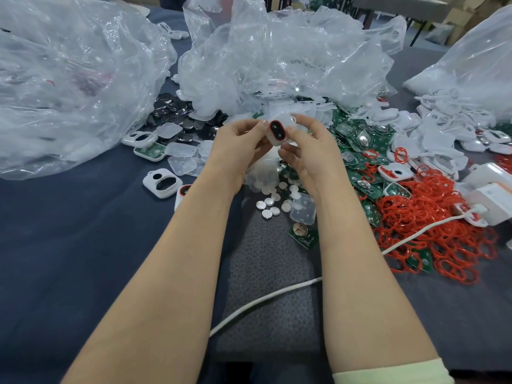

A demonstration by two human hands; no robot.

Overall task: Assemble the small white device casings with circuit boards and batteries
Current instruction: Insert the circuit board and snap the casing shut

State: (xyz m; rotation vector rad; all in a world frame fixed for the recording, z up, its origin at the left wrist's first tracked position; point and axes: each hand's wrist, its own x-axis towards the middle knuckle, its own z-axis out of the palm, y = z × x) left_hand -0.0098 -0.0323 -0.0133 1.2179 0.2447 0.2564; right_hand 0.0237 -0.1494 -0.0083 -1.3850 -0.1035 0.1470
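Above the middle of the table, both hands hold one small white casing [278, 133] with a red-rimmed dark opening facing me. My left hand [238, 151] grips its left side with thumb on top. My right hand [307, 151] pinches its right side, fingers curled beneath. Green circuit boards [357, 139] lie heaped to the right. Silver coin batteries [273, 206] are scattered just under my hands. Empty white casing fronts [162, 182] lie to the left. Clear plastic covers [181, 149] sit beside them.
Large crumpled clear bags [277, 51] fill the back and the left side [69, 79]. A heap of red rubber rings [432, 225] spreads at right, by white boxes [490, 198]. A white cable [266, 300] crosses a grey foam pad [271, 273]. Dark round parts [177, 112] lie behind.
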